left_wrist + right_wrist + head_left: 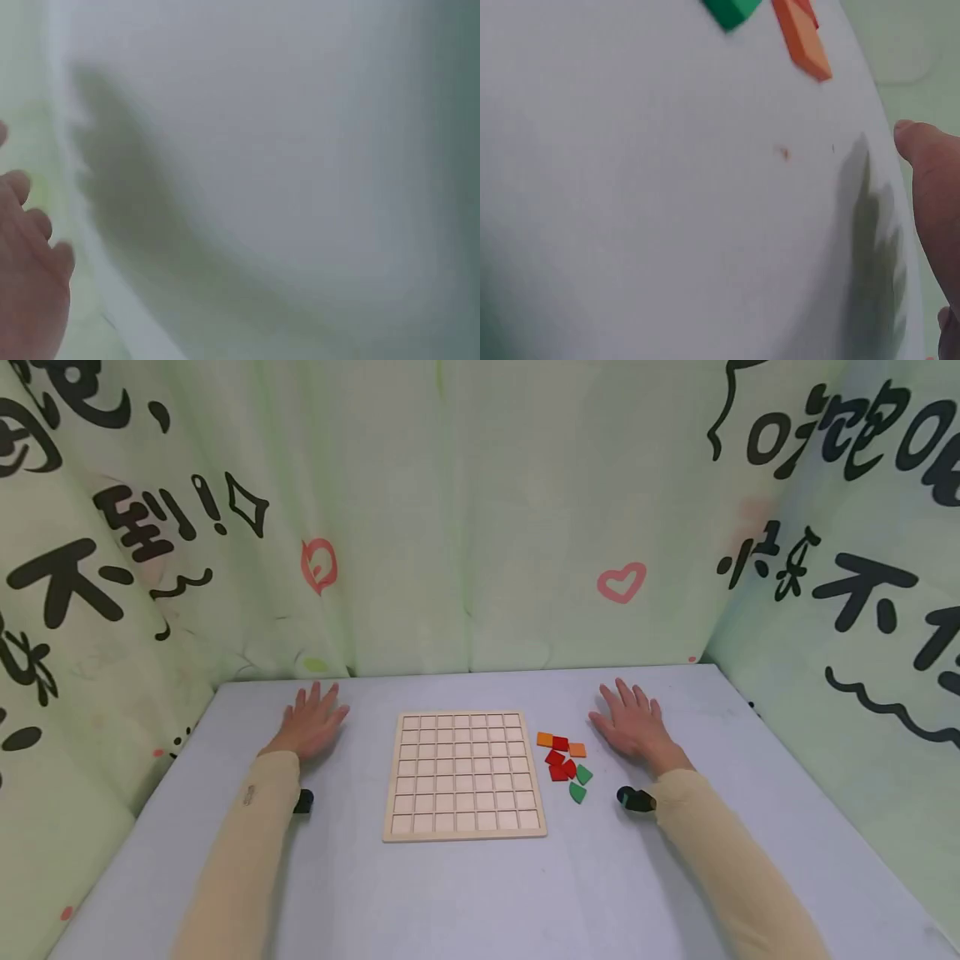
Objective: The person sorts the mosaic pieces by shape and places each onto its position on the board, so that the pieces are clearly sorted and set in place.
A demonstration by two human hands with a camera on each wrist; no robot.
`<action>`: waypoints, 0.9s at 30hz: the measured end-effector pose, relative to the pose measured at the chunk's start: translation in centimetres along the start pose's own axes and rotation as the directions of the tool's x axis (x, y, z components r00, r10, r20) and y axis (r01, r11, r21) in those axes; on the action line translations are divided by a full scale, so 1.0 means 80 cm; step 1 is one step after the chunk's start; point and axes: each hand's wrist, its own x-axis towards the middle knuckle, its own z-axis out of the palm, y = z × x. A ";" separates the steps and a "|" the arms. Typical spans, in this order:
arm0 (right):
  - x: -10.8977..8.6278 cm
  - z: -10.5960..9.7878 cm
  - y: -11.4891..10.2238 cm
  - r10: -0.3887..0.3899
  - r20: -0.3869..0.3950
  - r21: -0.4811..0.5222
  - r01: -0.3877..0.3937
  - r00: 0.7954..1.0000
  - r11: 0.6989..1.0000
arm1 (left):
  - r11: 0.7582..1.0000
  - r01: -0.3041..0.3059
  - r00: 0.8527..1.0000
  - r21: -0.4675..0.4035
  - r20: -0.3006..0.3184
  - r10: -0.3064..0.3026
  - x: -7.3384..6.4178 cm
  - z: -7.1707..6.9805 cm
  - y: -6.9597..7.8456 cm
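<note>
A pale wooden grid board (465, 838) with rows of square cells lies on the white table between the two hands. Beside its right edge is a loose group of small pieces: red squares (558, 773), orange pieces (577, 750) and green pieces with a curved edge (577, 792). My left hand (309, 724) is spread with straight fingers left of the board, holding nothing. To the right of the pieces, my right hand (632, 727) is spread likewise and holds nothing. The right wrist view shows an orange piece (804, 43) and a green piece (733, 10) near the thumb.
Pale green curtains (525, 510) with black writing and pink hearts stand behind and on both sides of the white table (465, 902). A dark wrist camera (636, 799) sits under the right sleeve, and another (303, 802) at the left sleeve.
</note>
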 end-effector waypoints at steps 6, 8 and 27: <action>-0.005 0.000 -0.025 -0.038 -0.070 0.144 0.048 0.997 0.988 | 0.954 -0.128 0.989 -0.272 0.036 0.143 -0.007 -0.008 0.048; -0.009 -0.001 -0.036 -0.047 -0.091 0.197 0.064 0.995 0.978 | 0.925 -0.158 0.983 -0.347 0.038 0.182 -0.017 -0.009 0.059; -0.040 0.012 -0.058 -0.118 -0.093 0.317 0.142 0.989 0.938 | 0.871 -0.200 0.968 -0.449 0.048 0.247 -0.050 0.035 0.070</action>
